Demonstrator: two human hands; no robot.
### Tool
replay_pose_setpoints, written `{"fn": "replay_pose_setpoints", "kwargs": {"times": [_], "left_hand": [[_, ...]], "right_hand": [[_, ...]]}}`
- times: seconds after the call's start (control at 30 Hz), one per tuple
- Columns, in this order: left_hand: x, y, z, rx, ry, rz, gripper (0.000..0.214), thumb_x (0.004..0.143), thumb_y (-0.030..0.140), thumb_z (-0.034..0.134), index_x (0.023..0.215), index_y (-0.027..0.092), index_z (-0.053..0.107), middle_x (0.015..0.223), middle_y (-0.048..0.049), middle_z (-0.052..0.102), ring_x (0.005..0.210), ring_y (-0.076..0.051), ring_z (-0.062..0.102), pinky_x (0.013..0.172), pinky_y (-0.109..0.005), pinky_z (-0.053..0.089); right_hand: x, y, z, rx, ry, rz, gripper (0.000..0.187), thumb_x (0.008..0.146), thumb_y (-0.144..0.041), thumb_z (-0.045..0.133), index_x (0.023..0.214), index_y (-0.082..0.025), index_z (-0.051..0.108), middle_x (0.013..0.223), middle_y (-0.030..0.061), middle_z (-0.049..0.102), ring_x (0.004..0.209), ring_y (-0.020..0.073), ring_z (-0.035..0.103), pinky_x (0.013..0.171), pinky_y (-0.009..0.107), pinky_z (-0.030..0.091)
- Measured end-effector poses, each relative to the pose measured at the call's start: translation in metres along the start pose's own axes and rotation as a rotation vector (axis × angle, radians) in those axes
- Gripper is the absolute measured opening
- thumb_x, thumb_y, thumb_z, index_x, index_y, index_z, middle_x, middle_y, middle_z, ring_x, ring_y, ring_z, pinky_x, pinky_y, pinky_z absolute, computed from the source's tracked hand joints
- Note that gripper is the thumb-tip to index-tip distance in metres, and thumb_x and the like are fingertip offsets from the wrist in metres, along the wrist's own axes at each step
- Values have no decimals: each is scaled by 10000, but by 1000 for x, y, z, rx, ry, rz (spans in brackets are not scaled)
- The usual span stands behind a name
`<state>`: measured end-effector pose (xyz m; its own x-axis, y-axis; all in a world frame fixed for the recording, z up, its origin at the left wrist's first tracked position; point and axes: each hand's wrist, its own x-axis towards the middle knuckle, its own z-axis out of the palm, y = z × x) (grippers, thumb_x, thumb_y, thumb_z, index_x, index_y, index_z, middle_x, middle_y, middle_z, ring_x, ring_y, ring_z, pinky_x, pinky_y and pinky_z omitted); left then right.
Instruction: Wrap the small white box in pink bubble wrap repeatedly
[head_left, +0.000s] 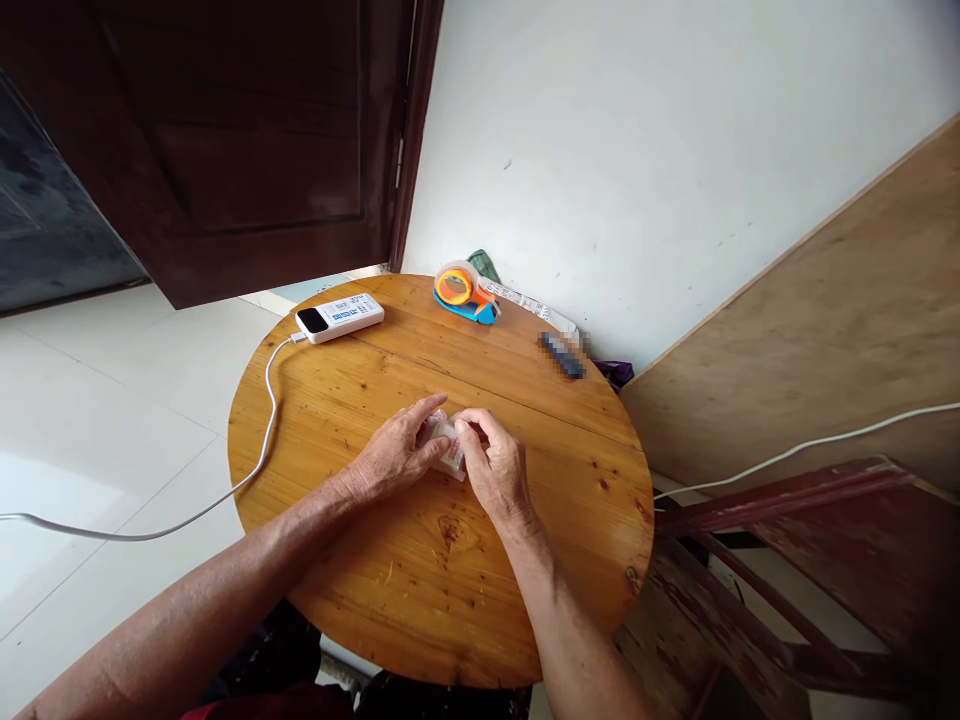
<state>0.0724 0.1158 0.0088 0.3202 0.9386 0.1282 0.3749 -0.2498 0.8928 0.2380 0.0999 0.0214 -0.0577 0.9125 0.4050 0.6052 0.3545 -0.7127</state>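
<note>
A small clear plastic packet with pinkish print lies at the middle of the round wooden table, between my two hands. My left hand holds it from the left, the thumb across its top and the index finger stretched out beyond it. From the right, my right hand pinches the packet's upper right edge between thumb and curled fingers. Both hands cover parts of the packet, and what is inside cannot be made out.
At the table's back left is a white power bank with a white cable running off the edge. An orange and blue tape dispenser and a blurred dark object are farther back. A reddish wooden chair stands right.
</note>
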Motion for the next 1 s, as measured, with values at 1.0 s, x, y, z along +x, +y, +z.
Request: {"fn": "replay_pose_setpoints", "kwargs": {"times": [1.0], "left_hand": [[1, -4, -11, -126, -50, 3, 428, 840, 336, 633, 1231, 162, 656, 915, -39, 604, 800, -168, 562, 761, -297, 480]], "right_hand": [[-13, 0, -18, -471, -24, -563, 171, 908, -204, 596, 1019, -237, 722, 1111, 77, 723, 1102, 251, 608, 911, 410, 425]]}}
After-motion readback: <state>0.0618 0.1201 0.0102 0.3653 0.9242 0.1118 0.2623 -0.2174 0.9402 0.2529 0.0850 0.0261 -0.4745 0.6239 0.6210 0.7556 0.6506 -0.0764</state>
